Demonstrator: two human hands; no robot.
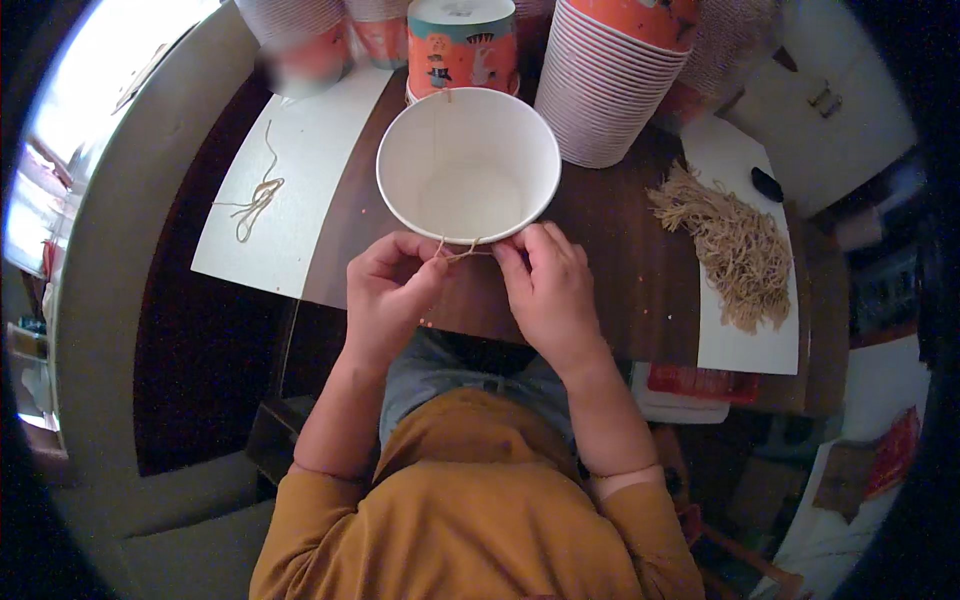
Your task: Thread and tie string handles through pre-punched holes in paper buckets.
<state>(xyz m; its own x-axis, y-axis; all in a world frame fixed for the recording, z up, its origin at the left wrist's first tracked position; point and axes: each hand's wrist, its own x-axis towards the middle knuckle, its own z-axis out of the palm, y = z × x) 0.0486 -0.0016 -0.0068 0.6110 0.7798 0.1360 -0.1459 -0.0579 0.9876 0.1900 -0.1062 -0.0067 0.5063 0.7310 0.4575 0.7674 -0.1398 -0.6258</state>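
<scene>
A white-lined paper bucket (465,165) stands in front of me at the table's near side, its open mouth facing up. A thin tan string (462,254) runs through or over the near rim; the exact holes are too small to make out. My left hand (388,295) pinches this string between thumb and fingertips just below the rim. To its right, my right hand (548,285) is closed on the string's other side, its fingers against the bucket's edge. Another bit of string shows at the far rim.
Behind stand an upside-down orange and teal bucket (462,50) and a tall nested bucket stack (615,85). Loose strings (260,200) lie on a white board (335,150) at left. A thick string bundle (735,250) and small black object (766,184) are at right on the brown table (630,240).
</scene>
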